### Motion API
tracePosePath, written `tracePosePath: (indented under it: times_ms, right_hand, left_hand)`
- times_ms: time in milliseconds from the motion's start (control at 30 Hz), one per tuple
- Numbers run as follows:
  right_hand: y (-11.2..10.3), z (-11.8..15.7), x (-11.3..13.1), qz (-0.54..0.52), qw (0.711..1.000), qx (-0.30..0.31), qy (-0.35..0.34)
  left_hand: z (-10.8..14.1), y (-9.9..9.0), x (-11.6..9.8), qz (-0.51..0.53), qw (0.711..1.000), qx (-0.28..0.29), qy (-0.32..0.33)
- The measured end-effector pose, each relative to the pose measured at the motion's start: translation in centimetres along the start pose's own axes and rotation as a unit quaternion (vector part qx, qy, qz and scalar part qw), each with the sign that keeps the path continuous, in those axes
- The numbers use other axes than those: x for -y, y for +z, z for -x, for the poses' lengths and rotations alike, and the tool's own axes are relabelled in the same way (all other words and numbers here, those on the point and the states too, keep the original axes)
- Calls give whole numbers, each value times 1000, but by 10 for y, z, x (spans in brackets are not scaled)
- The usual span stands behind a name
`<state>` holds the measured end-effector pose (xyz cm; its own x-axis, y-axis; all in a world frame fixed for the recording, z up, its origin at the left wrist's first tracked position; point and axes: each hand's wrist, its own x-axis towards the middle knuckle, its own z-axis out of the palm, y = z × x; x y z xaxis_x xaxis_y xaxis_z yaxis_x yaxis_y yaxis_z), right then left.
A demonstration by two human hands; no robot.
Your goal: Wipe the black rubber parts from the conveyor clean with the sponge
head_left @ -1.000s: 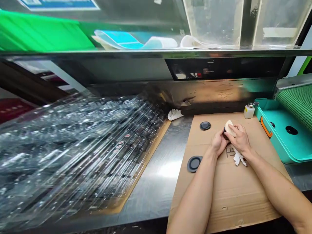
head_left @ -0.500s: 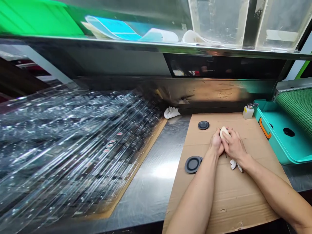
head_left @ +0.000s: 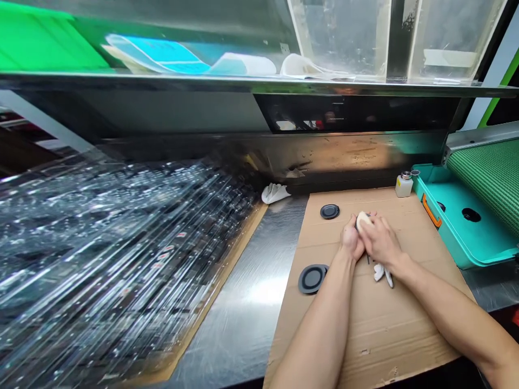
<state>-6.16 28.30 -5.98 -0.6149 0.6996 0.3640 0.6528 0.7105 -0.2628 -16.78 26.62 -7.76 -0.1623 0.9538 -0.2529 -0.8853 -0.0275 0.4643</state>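
Observation:
Over the cardboard sheet (head_left: pixel 365 335), my two hands are together. My right hand (head_left: pixel 381 240) is closed on a cream-white pad (head_left: pixel 364 220). It presses the pad against a dark piece in my left hand (head_left: pixel 352 237), whose fingers are wrapped round it; most of that piece is hidden. A crumpled white cloth (head_left: pixel 381 273) lies just below my right hand. Dark grey round discs (head_left: pixel 313 278) lie beside my left forearm, and another dark disc (head_left: pixel 330 211) sits further back, left of my hands.
Clear plastic trays (head_left: pixel 162 259) are stacked at the left. A white bottle (head_left: pixel 404 185) stands at the cardboard's back right corner. Beside it is a teal bin (head_left: pixel 466 254) with dark discs, under a green conveyor belt (head_left: pixel 490 173). A white glove (head_left: pixel 274 193) lies at the back.
The view has turned slightly to the right, so things appear further left. My hands stay together, with the cream pad tilted slightly differently on the dark piece.

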Motion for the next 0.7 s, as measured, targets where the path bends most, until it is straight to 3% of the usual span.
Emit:
tracePosePath:
  times_ms: [100,200,400,567,700]
  right_hand:
    - [1,-7,-14,-40,997,-35,63]
    - [-2,-8,-26,-126,988,-54,76]
    - [-12,-1,-31,-263,961,48,67]
    - [4,-10,-28,-342,936,3,85]
    - [5,-13,-40,-408,902,115,86]
  left_hand:
    - [0,-1,1,-1,1000,-25,12]
    - [0,0,1,-6,1000,-20,19]
    - [0,0,4,-1,1000,-13,21]
    - [0,0,7,-28,999,-12,17]
    - [3,-1,5,-27,999,-29,2]
